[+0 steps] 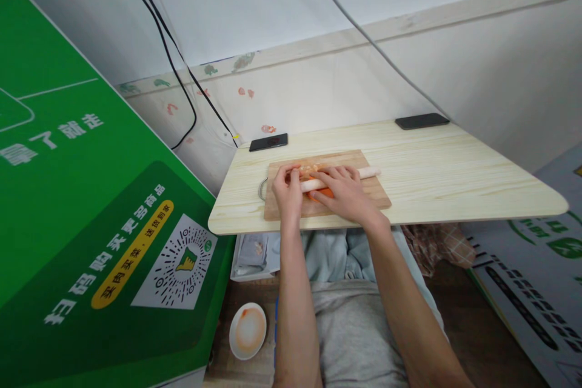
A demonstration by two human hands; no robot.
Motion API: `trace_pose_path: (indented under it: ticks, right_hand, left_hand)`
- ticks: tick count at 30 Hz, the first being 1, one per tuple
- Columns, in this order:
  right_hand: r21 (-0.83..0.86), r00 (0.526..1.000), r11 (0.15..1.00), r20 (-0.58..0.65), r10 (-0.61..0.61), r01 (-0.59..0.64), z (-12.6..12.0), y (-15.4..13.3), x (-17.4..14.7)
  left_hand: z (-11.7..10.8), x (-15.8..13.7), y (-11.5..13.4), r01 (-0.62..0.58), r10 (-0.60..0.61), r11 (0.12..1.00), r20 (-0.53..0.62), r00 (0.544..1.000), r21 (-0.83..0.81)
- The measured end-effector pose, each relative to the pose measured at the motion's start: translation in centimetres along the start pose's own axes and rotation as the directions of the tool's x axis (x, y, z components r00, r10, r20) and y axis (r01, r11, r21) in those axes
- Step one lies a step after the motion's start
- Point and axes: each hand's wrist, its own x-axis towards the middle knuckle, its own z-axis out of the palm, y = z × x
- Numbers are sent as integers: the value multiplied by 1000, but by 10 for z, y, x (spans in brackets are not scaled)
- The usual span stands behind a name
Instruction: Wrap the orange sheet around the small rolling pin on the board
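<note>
A pale wooden rolling pin lies across a wooden cutting board, over flattened orange material that looks like dough or clay. My right hand rests on the pin, its fingers reaching over the top and the thumb on the near side. At the pin's left end is my left hand, fingers curled, hiding that end. More orange material with pale spots shows just beyond the pin, between the two hands. What lies under my left fingers is partly hidden.
The board sits on a light wood table with a rounded right corner. Two dark phones, a left one and a right one, lie along the back. Below left is a stained white bowl. A green printed panel stands close on the left.
</note>
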Motion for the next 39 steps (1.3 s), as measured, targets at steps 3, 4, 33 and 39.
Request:
trace_pose_path:
  ticks: [3, 4, 33, 39]
  right_hand:
    - [4, 1000, 1000, -8, -2, 2, 1, 0, 0]
    - [7, 1000, 1000, -7, -2, 2, 1, 0, 0]
    - [4, 1000, 1000, -4, -2, 2, -1, -1, 0]
    - [-9, 1000, 1000, -10, -5, 5, 1, -1, 1]
  left_hand:
    - [0, 0, 0, 1, -1, 1000, 1, 1000, -5]
    - [0, 0, 0, 1, -1, 1000, 1, 1000, -11]
    - [0, 1, -2, 5, -5, 1000, -1, 1000, -3]
    - [1, 0, -1, 6, -6, 1000, 2, 1000, -16]
